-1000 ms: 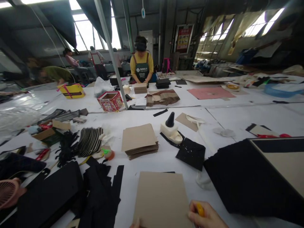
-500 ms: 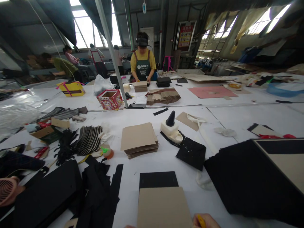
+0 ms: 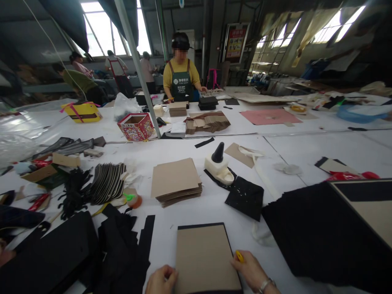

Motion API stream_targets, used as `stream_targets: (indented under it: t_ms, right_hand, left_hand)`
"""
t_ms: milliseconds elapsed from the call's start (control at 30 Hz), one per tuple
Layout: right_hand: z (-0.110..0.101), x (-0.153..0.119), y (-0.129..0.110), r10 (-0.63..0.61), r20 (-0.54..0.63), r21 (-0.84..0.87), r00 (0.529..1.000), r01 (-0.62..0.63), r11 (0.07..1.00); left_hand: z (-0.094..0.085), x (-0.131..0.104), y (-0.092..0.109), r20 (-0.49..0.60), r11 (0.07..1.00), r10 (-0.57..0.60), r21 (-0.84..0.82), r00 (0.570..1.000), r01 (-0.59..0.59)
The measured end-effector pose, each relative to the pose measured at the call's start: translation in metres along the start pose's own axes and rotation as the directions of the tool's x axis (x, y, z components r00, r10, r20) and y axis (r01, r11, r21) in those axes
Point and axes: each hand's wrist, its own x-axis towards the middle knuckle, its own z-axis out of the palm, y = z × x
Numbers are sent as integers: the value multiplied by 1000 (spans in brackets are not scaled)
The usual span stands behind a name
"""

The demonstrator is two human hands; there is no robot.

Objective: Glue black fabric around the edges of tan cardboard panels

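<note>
A grey-brown cardboard sheet (image 3: 203, 257) lies on a slightly larger black sheet (image 3: 200, 225), whose dark margin shows along the top, right and bottom. My left hand (image 3: 161, 280) is closed at the cardboard's lower left edge, with thumb and curled fingers against it. On the opposite edge, my right hand (image 3: 250, 269) presses its fingertips while closed around a small yellow tool (image 3: 239, 256); the tool's other end is hidden in the hand. Beyond the sheets sits a stack of cardboard sheets (image 3: 176, 179). A white container with a black cone-shaped nozzle (image 3: 218, 163) stands right of the stack.
Black fabric pieces (image 3: 116, 253) and a black box-like form (image 3: 55, 253) lie at left. A large black sheet pile (image 3: 309, 228) fills the right. Behind are an orange bottle (image 3: 134, 200), a red patterned box (image 3: 136, 127) and a metal pole (image 3: 137, 69). A co-worker (image 3: 182, 79) stands across the table.
The cardboard has shifted up over the black sheet, covering most of it. Both hands have come further into view at its sides. The camera view has shifted slightly.
</note>
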Motion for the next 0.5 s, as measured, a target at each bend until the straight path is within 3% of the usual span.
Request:
stream_targets:
  t_ms: [200, 500]
  right_hand:
    - [7, 11, 11, -23, -17, -105, 1000, 21, 994]
    - [7, 12, 17, -2, -59, -78, 998, -3, 997]
  left_hand:
    - [-5, -2, 12, -1, 997, -56, 44, 998, 56]
    - [-1, 4, 17, 5, 992, -124, 5, 992, 124]
